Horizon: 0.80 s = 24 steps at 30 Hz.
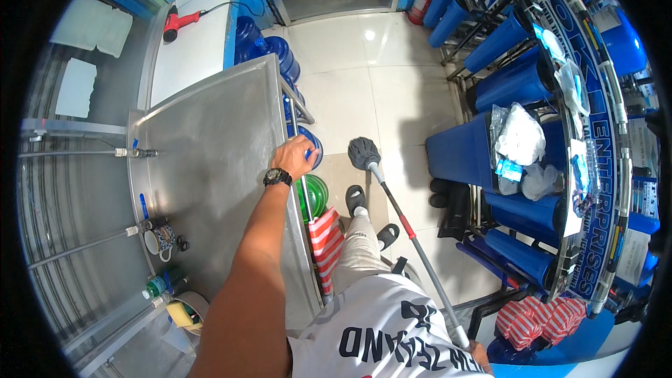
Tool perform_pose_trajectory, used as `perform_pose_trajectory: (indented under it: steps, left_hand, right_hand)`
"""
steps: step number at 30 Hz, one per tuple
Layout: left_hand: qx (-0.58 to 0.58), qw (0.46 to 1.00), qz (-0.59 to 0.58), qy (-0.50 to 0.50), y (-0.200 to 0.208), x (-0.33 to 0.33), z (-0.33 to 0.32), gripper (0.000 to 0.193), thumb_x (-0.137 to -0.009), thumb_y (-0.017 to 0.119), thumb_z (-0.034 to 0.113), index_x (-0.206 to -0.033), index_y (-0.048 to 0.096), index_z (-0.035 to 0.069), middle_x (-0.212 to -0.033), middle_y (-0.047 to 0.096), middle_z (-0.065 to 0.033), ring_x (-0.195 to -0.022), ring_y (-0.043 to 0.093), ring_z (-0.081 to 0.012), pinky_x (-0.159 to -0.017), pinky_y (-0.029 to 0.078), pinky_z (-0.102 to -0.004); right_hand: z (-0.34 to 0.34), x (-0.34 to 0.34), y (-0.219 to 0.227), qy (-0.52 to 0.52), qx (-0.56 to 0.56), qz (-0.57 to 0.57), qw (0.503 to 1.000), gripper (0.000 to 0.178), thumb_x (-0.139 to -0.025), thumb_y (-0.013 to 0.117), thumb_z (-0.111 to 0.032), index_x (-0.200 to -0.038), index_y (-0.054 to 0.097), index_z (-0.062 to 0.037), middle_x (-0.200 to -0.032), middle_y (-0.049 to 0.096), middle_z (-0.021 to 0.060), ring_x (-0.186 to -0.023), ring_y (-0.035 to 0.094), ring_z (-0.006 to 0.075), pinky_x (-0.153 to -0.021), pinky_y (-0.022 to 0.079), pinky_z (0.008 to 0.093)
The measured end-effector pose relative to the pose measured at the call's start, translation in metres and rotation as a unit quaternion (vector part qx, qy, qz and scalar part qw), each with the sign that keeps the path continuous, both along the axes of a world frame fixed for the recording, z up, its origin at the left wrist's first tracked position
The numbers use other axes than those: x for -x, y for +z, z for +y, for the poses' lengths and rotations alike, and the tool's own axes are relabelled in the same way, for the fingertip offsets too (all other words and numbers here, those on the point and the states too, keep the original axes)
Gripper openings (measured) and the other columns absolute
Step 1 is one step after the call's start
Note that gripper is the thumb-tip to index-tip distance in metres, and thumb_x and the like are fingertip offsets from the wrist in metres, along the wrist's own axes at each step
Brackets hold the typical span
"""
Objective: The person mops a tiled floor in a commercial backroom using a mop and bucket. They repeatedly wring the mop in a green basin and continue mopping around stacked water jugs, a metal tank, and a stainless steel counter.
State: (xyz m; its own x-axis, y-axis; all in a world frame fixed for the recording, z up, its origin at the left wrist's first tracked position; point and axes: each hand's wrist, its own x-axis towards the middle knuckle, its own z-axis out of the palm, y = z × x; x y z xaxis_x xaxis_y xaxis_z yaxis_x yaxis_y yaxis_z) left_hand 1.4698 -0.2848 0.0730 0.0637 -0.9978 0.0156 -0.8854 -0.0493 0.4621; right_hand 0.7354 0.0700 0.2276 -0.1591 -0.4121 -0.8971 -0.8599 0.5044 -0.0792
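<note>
My left hand, with a black watch at the wrist, rests on the near edge of a stainless steel table. Its fingers curl over that edge. At the lower right my right hand is closed round the upper end of a mop, partly hidden by my shirt. The mop's grey and red pole slants away from me, and its dark grey string head lies on the tiled floor just beyond my sandalled feet.
Blue water jugs, a green basin and a red-striped bag stand beside or under the table. Blue bins and a rack line the right. A mug and a red heat gun sit at left.
</note>
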Motion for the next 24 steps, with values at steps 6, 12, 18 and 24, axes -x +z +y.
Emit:
perform_pose_trajectory:
  steps: [6, 12, 18, 24]
  left_hand:
    - [0.011, 1.0, -0.02, -0.012, 0.001, 0.001, -0.001, 0.016, -0.087, 0.074, 0.025, -0.082, 0.07, 0.01, -0.087, 0.066, -0.0061, -0.089, 0.066, -0.0308, -0.075, 0.055, -0.0445]
    - [-0.015, 0.999, -0.037, -0.002, 0.005, 0.003, -0.001, 0.018, -0.086, 0.075, 0.028, -0.081, 0.07, 0.011, -0.089, 0.066, -0.005, -0.092, 0.067, -0.0297, -0.078, 0.057, -0.0438]
    - [-0.007, 0.999, -0.047, -0.002, 0.006, 0.004, 0.0, 0.018, -0.087, 0.074, 0.028, -0.082, 0.07, 0.011, -0.091, 0.067, -0.0044, -0.09, 0.067, -0.0303, -0.077, 0.057, -0.0442]
    - [-0.011, 0.999, -0.029, 0.006, 0.005, 0.003, 0.0, 0.02, -0.088, 0.073, 0.028, -0.082, 0.07, 0.01, -0.091, 0.067, -0.0059, -0.09, 0.067, -0.0307, -0.076, 0.056, -0.0442]
  right_hand:
    - [-0.031, -0.087, 0.011, -0.168, -0.023, -0.116, 0.979, 0.026, -0.086, 0.072, -0.02, -0.091, 0.068, 0.0055, -0.072, 0.068, 0.0113, -0.059, 0.063, 0.0179, -0.056, 0.048, 0.0326]
    - [-0.143, -0.184, -0.047, -0.336, -0.04, -0.242, 0.909, 0.014, -0.091, 0.061, -0.013, -0.085, 0.063, -0.0005, -0.057, 0.054, 0.0033, -0.04, 0.048, 0.0129, -0.038, 0.036, 0.0291]
    - [-0.302, -0.347, -0.182, -0.449, 0.009, -0.419, 0.79, 0.022, -0.098, 0.057, -0.019, -0.079, 0.054, -0.0107, -0.058, 0.049, -0.0008, -0.043, 0.046, 0.0124, -0.039, 0.037, 0.0269]
    - [-0.51, -0.491, -0.247, -0.435, 0.094, -0.436, 0.782, 0.007, -0.088, 0.065, -0.012, -0.086, 0.062, -0.0056, -0.059, 0.052, 0.0018, -0.043, 0.046, 0.0135, -0.038, 0.035, 0.0307]
